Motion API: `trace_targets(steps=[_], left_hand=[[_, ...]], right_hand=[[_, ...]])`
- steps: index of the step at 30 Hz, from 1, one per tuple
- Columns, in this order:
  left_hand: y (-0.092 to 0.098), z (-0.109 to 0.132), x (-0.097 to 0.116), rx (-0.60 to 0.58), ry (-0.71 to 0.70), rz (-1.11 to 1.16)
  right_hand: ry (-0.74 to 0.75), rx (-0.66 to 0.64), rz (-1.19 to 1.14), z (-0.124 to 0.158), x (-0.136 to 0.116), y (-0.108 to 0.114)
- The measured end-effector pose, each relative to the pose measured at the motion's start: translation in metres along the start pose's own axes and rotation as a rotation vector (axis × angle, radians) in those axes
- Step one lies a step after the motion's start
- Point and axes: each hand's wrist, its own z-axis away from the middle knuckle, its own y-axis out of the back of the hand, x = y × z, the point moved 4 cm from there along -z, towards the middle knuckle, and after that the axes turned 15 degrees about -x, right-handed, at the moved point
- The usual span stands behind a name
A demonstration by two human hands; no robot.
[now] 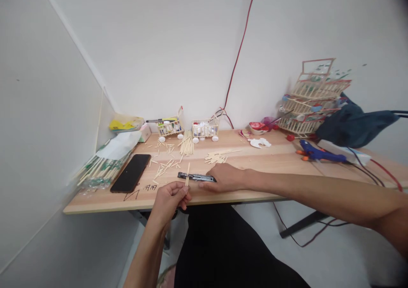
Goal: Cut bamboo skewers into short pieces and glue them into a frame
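My left hand (172,198) pinches the near end of a thin wooden stick (188,174) at the front edge of the wooden table (274,160). The stick lies across a dark utility knife (195,177) that rests flat on the table. My right hand (225,178) presses down on the knife's right end. Short cut stick pieces (164,165) lie scattered just behind the knife.
A black phone (131,172) lies at the left, next to packets of chopsticks (98,169). Two small stick carts (188,129) stand at the back by a stick bundle (187,144). A blue glue gun (315,152), stacked stick baskets (314,103) and a dark bag (353,126) sit at the right.
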Motion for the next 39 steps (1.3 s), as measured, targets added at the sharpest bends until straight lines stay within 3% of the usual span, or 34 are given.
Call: trace_targets(steps=[8, 19, 39], left_hand=[[-0.002, -0.003, -0.002, 0.001, 0.011, -0.021], [-0.004, -0.001, 0.000, 0.015, -0.009, -0.004], [-0.008, 0.004, -0.001, 0.017, -0.030, -0.027]], right_hand=[[0.014, -0.111, -0.141, 0.001, 0.004, 0.004], [-0.026, -0.140, 0.013, -0.001, 0.001, 0.004], [-0.024, -0.002, 0.050, 0.003, 0.003, -0.004]])
